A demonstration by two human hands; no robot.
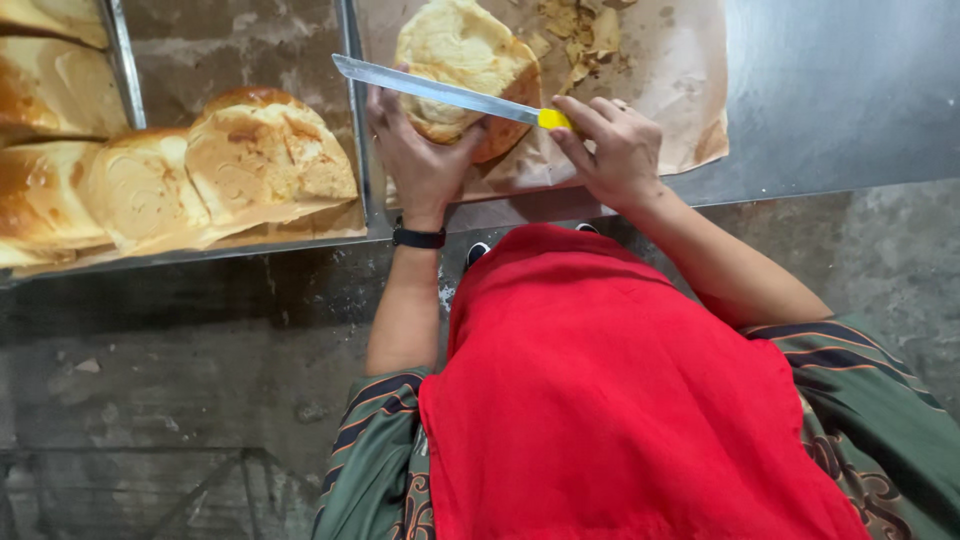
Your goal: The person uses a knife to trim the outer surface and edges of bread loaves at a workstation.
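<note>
Bread loaf on brown paper, counter: our left hand clasps it, right hand closed round knife. Risk: blade slipping toward left fingers.

Long steel knife blade: bright, smooth, reflective; handle of glossy yellow plastic, mostly hidden in the right hand. Round golden-brown bread loaf under the left hand: crust matt, finely wrinkled, darker and slightly shiny at the lower edge. Brown baking paper: thin, creased, dull, greasy-looking, with dry flaky crust scraps on it. Grey metal table top: brushed, soft sheen. Metal tray rim: polished. Loaves in the tray: glossy browned tops, pale matt sides. Black wristband: matt. Red cloth: smooth weave. Concrete floor: rough, stained.
</note>
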